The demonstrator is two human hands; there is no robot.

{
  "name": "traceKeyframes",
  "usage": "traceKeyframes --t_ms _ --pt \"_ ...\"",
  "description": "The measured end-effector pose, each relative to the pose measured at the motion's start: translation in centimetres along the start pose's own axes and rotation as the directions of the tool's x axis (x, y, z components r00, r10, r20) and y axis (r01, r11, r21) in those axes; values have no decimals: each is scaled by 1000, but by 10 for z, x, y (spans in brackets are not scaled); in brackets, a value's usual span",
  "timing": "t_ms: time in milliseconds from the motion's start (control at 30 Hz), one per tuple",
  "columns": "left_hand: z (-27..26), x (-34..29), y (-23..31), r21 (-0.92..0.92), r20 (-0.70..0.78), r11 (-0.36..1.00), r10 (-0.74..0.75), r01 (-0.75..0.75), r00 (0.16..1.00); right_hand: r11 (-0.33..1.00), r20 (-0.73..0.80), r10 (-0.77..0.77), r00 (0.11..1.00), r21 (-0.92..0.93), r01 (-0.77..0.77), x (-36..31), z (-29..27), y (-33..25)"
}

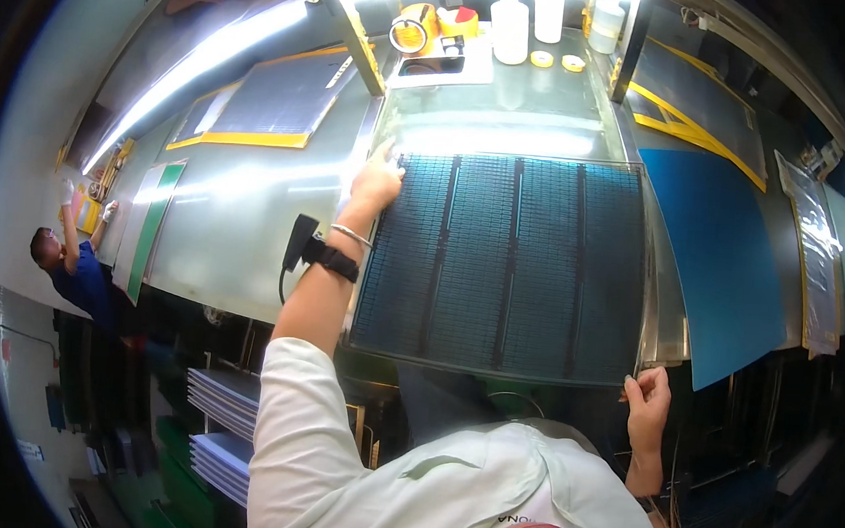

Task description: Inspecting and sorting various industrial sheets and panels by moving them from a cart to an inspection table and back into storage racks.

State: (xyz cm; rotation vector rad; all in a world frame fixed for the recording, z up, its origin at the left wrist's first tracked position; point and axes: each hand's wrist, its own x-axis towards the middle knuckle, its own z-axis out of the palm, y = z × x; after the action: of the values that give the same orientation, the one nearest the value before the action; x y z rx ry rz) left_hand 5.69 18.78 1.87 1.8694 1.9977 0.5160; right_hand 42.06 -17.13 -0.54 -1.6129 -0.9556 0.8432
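A large dark sheet (480, 268) with a fine grid pattern and several vertical bands lies in front of me on the glass-topped table. My left hand (377, 181) is at its far left corner, fingers curled at the edge. There is a silver bangle and a black strap with a small device (319, 248) on my left wrist. At the near right corner my right hand (648, 404) pinches the sheet's edge between thumb and fingers. The sheet's near edge reaches the table's front, close to my body.
Orange tape rolls (415, 29), white bottles (509, 27) and small yellow rolls (541, 58) stand at the back. To the right lies a blue sheet (718, 263); yellow-edged sheets (268, 100) lie at the far left. A co-worker (79, 267) works at left. Stacked panels (223, 436) sit below.
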Motion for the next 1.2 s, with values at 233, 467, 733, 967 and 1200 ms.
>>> traceKeyframes --t_ms 233,467,733,967,1200 --pt "7 9 -7 241 10 952 193 -190 981 999 15 33 999 10 -33 1 2 -4" --pt "8 2 -2 406 3 891 221 -203 975 999 31 34 999 -6 -34 0 3 -6" --pt "5 -12 36 540 81 792 289 -285 954 836 4 -159 987 -532 137 0 -6 -28" --pt "30 -12 -5 381 0 888 280 -259 960 130 475 -567 673 -755 642 111 32 -51" --pt "30 -17 -5 406 -12 883 263 -236 965 106 317 -610 726 -876 471 250 71 -24"
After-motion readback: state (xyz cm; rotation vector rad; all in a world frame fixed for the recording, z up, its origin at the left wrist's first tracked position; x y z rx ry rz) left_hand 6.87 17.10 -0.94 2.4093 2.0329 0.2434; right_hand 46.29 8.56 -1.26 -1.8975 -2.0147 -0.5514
